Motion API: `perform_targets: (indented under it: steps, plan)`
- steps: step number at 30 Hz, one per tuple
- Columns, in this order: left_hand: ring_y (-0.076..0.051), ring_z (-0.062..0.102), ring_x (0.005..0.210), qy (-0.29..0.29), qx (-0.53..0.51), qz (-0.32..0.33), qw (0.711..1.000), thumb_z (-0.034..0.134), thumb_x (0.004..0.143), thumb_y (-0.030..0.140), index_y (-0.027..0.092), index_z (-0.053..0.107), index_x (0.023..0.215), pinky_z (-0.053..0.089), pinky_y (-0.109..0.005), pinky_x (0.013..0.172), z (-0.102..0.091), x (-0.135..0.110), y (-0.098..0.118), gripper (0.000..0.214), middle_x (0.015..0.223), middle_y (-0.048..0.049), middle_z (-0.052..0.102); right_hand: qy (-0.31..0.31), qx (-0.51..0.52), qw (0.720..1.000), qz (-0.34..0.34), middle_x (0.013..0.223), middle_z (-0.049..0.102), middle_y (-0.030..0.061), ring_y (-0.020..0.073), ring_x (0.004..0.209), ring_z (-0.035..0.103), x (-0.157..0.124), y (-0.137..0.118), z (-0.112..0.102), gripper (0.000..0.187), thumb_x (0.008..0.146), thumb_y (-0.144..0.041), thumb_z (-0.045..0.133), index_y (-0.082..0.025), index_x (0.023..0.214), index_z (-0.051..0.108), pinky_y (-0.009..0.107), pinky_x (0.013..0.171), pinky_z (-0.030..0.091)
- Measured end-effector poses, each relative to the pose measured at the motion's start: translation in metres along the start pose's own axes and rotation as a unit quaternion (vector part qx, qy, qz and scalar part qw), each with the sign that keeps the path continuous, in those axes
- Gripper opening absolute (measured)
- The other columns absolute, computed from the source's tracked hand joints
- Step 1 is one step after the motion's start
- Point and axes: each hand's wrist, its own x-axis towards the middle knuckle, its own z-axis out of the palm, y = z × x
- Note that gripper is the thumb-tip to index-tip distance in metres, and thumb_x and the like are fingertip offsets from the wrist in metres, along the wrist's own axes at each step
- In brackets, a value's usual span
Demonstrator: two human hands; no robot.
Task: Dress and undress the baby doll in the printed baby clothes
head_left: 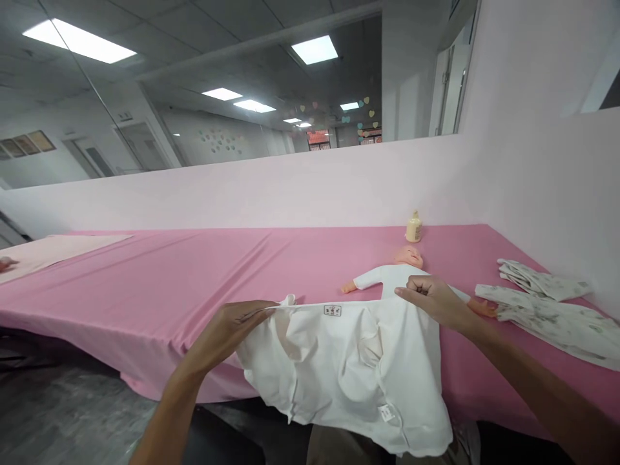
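A white baby garment (334,368) hangs spread between my hands, with a small printed label at its upper edge and a tag near its lower edge. My left hand (245,320) is closed on the upper left corner. At the upper right, my right hand (436,300) is closed, fingers curled and thumb pointing left; the cloth runs up to it. Just beyond, a baby doll (371,279) in a white long-sleeved top lies on its back, arms out to the sides. The garment and my right hand hide its lower body.
A pink cloth (194,278) covers the long table. A cream pump bottle (414,227) stands behind the doll's head. Folded patterned baby clothes (557,316) lie at the right. A pale mat (58,248) is at the far left. A mirror (242,97) spans the wall behind.
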Motion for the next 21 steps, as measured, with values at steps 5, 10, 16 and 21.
perform_targets:
  steps: [5,10,16,21]
  plan:
    - [-0.023,0.067,0.093,0.002,0.015,-0.031,0.999,0.049,0.087,0.055,0.021,0.072,0.095,0.051,-0.025,0.077,0.009,0.061,-0.033,0.042,0.102,-0.0031,0.073,0.036,-0.011,0.999,0.003,0.058,0.027,-0.006,0.0084,0.053,0.026,0.072,0.022,0.012,0.049,0.083,-0.053,0.054,-0.021,0.06,0.025,0.024,0.051,0.022]
    - [-0.021,0.064,0.097,0.012,0.139,-0.093,0.986,0.04,0.093,0.044,0.021,0.069,0.1,0.047,-0.027,0.085,0.045,0.149,-0.077,0.038,0.105,-0.0026,0.071,0.065,-0.169,0.983,0.03,0.057,0.039,-0.0029,0.0108,0.056,0.036,0.148,0.051,0.034,0.042,0.087,-0.043,0.045,-0.021,0.056,0.029,0.025,0.055,0.026]
    - [-0.029,0.057,0.113,0.026,0.234,-0.175,0.956,0.043,0.089,0.022,0.017,0.061,0.121,0.044,-0.042,0.095,0.112,0.206,-0.081,0.037,0.122,-0.0139,0.061,0.05,-0.312,0.941,0.118,0.079,0.062,0.0081,0.0203,0.078,0.058,0.184,0.074,0.061,0.024,0.089,-0.027,0.041,-0.018,0.073,0.056,0.029,0.068,0.036]
    - [-0.022,0.05,0.122,0.05,0.159,-0.022,0.986,0.039,0.091,0.016,0.019,0.057,0.123,0.038,-0.038,0.105,0.172,0.185,-0.034,0.038,0.128,-0.0091,0.058,0.096,-0.292,0.952,-0.008,0.107,0.061,0.0094,0.022,0.101,0.057,0.129,0.091,0.06,0.015,0.088,-0.026,0.046,-0.019,0.093,0.058,0.034,0.089,0.041]
